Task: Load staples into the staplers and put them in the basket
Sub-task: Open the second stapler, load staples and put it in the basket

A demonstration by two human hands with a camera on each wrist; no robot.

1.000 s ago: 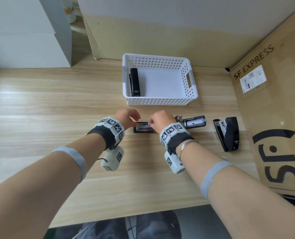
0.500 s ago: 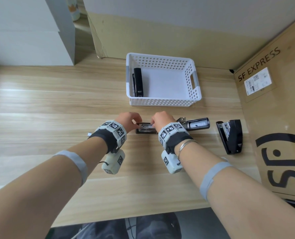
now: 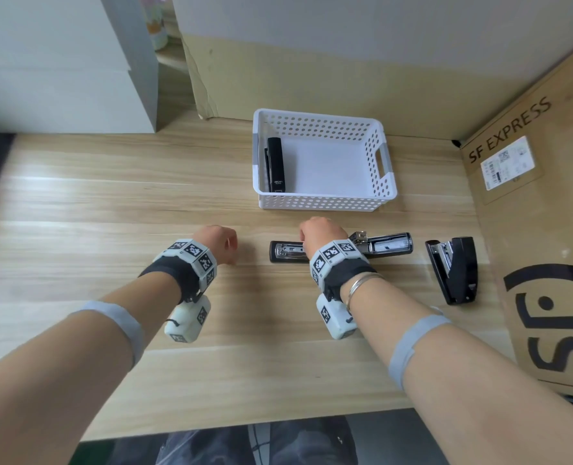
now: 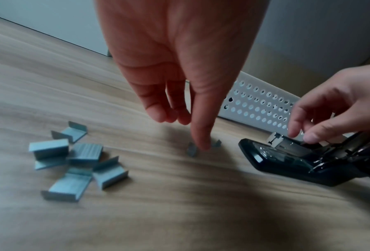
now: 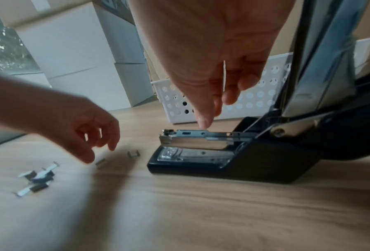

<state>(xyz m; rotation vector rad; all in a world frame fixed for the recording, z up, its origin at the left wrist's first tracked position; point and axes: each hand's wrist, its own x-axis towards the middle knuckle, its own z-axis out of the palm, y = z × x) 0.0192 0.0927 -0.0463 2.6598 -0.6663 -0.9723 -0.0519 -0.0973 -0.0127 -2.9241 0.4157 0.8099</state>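
Observation:
A black stapler (image 3: 389,245) lies flipped open on the wooden table, its metal magazine (image 5: 201,135) exposed. My right hand (image 3: 311,236) is over it, and its thumb tip (image 5: 203,122) touches the magazine's top edge. My left hand (image 4: 186,132) hangs to the left of the stapler and holds nothing. One finger touches the table between two small staple bits (image 4: 192,150). A heap of staple strips (image 4: 72,158) lies further left. The white basket (image 3: 325,199) behind holds one closed black stapler (image 3: 275,164). Another black stapler (image 3: 452,270) lies on its side at the right.
A tall cardboard box (image 3: 546,229) marked SF EXPRESS walls off the table's right side. White boxes (image 3: 60,62) stand at the back left and a cardboard panel (image 3: 311,72) runs behind the basket. The table's front edge is near my forearms.
My left hand has left the open stapler and moved left, toward the loose staples. The right hand has stayed on the stapler's magazine.

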